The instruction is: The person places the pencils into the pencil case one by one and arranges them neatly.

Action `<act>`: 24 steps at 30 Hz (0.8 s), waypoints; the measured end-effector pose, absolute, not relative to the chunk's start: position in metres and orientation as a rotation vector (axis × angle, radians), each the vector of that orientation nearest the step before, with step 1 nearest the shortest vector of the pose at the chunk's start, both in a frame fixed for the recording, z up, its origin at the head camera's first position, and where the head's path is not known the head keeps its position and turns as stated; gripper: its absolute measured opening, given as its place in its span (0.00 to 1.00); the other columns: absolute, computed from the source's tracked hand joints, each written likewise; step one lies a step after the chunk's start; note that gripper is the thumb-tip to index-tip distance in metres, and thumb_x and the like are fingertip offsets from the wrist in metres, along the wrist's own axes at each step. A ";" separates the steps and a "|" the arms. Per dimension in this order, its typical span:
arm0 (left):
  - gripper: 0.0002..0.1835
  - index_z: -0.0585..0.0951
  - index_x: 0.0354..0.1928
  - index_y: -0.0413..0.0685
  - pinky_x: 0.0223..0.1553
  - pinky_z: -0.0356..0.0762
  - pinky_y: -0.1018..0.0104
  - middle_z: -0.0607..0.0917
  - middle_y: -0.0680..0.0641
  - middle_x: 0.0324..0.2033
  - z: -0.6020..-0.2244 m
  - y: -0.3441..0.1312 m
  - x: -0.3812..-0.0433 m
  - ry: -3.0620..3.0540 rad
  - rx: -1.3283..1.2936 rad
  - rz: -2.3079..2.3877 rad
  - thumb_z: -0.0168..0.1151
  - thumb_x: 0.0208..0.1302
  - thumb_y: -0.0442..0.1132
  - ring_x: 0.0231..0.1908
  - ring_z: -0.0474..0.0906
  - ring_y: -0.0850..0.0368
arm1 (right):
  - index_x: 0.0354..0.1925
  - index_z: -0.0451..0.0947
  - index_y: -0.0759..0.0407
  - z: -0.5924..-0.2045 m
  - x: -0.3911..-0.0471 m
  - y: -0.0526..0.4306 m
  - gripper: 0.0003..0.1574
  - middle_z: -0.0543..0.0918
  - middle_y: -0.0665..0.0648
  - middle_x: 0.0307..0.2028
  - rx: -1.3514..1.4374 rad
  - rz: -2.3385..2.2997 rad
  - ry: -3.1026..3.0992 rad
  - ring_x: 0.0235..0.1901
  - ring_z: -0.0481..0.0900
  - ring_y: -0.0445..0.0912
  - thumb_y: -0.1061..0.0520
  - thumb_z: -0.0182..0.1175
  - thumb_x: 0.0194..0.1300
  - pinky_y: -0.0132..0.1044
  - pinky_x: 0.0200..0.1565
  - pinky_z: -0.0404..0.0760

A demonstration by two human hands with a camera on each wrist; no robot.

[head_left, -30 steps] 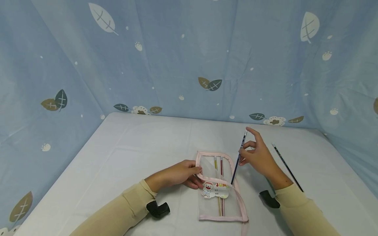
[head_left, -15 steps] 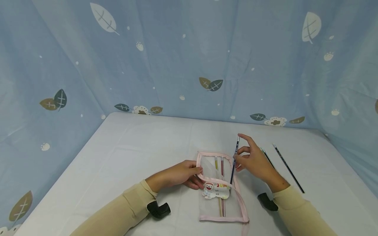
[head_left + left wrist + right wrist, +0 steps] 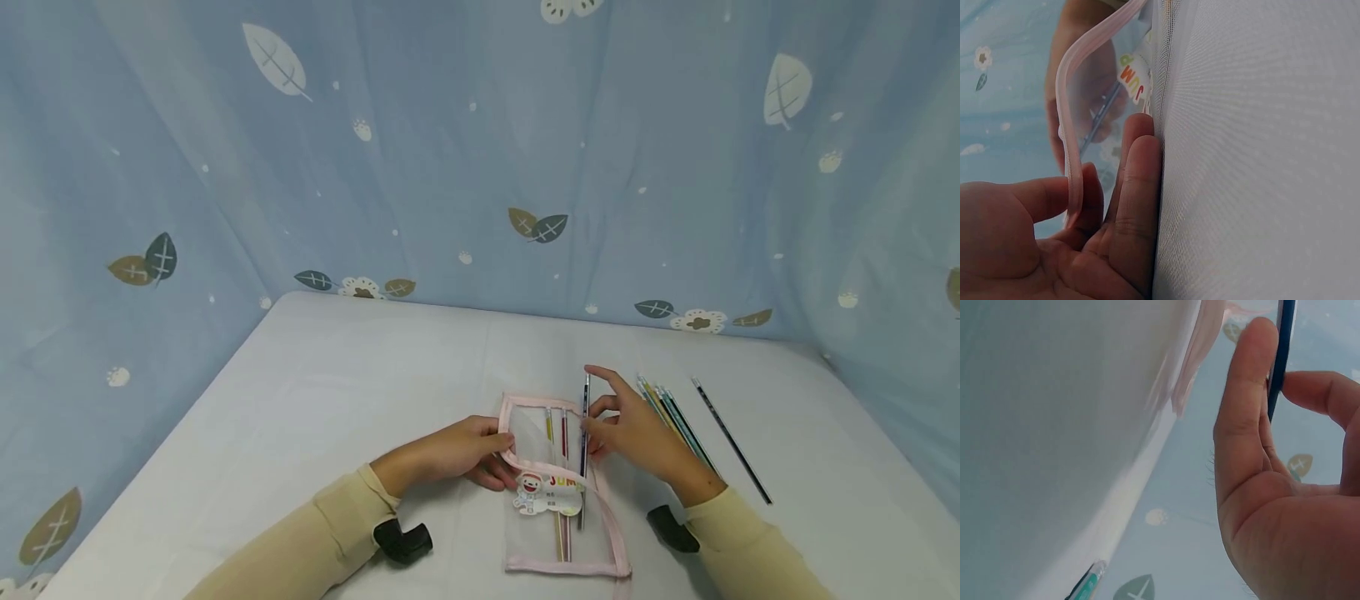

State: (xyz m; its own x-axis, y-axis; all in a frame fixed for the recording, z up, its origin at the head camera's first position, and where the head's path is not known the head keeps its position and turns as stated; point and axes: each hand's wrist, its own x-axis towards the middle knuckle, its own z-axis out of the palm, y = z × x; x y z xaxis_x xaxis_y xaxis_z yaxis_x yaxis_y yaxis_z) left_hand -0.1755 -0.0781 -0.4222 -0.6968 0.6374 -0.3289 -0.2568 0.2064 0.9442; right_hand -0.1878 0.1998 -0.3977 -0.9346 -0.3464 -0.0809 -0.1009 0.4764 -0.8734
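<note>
A clear mesh pencil pouch (image 3: 566,569) with pink edging lies on the table, its "JUMP" label (image 3: 551,493) facing up. My left hand (image 3: 468,450) pinches the pink edge at the pouch's left between thumb and fingers; the left wrist view shows the flap lifted there. A dark blue pencil (image 3: 584,450) is pinched in my right hand (image 3: 626,429), index finger on its top end. Its lower part is inside the pouch, behind the label. Two more pencils, one yellow (image 3: 550,425) and one red (image 3: 565,427), lie inside, left of it.
Several pencils (image 3: 670,408) in yellow and teal lie on the table behind my right wrist. A separate black pencil (image 3: 731,442) is farther right. A blue leaf-patterned curtain (image 3: 420,167) stands behind the white table (image 3: 360,367).
My right hand has moved left and down toward me, sliding the dark blue pencil deeper into the pouch and turning it more upright. My left hand keeps its pinch on the edge.
</note>
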 end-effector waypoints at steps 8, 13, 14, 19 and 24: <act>0.16 0.76 0.51 0.36 0.39 0.88 0.67 0.88 0.39 0.42 -0.424 -0.079 -0.175 1.768 0.357 1.593 0.46 0.80 0.42 0.39 0.88 0.54 | 0.78 0.47 0.53 -0.403 -0.184 0.194 0.48 0.79 0.63 0.41 -0.396 -1.372 2.485 0.27 0.86 0.51 0.63 0.59 0.69 0.41 0.32 0.87; 0.15 0.75 0.51 0.36 0.39 0.88 0.66 0.88 0.39 0.41 -0.425 -0.078 -0.175 1.758 0.351 1.597 0.46 0.80 0.42 0.39 0.88 0.53 | 0.78 0.46 0.54 -0.403 -0.182 0.194 0.48 0.79 0.63 0.40 -0.431 -1.349 2.449 0.27 0.84 0.51 0.63 0.59 0.70 0.42 0.31 0.86; 0.15 0.75 0.51 0.36 0.39 0.88 0.67 0.88 0.39 0.41 -0.425 -0.078 -0.175 1.758 0.352 1.596 0.46 0.80 0.42 0.39 0.88 0.53 | 0.78 0.46 0.55 -0.403 -0.182 0.194 0.48 0.79 0.62 0.40 -0.439 -1.346 2.446 0.27 0.84 0.51 0.63 0.59 0.69 0.41 0.31 0.86; 0.15 0.75 0.51 0.36 0.38 0.88 0.67 0.88 0.39 0.41 -0.425 -0.077 -0.176 1.758 0.351 1.597 0.46 0.80 0.42 0.38 0.88 0.54 | 0.78 0.45 0.56 -0.406 -0.182 0.193 0.48 0.78 0.62 0.38 -0.471 -1.351 2.404 0.26 0.84 0.51 0.62 0.60 0.69 0.42 0.31 0.87; 0.15 0.75 0.51 0.36 0.38 0.88 0.67 0.88 0.39 0.41 -0.426 -0.077 -0.176 1.754 0.351 1.596 0.45 0.80 0.41 0.38 0.87 0.54 | 0.77 0.46 0.59 -0.410 -0.183 0.192 0.47 0.78 0.62 0.37 -0.515 -1.350 2.349 0.24 0.83 0.52 0.63 0.59 0.69 0.44 0.29 0.88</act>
State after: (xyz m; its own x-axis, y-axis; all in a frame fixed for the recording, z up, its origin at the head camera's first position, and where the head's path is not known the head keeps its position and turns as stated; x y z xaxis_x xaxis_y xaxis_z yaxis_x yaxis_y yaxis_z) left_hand -0.1758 -0.0775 -0.4258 -0.6983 0.6369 -0.3267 -0.2655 0.1934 0.9445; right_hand -0.1831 0.1919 -0.4104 -0.8600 -0.4898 -0.1431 -0.1229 0.4709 -0.8736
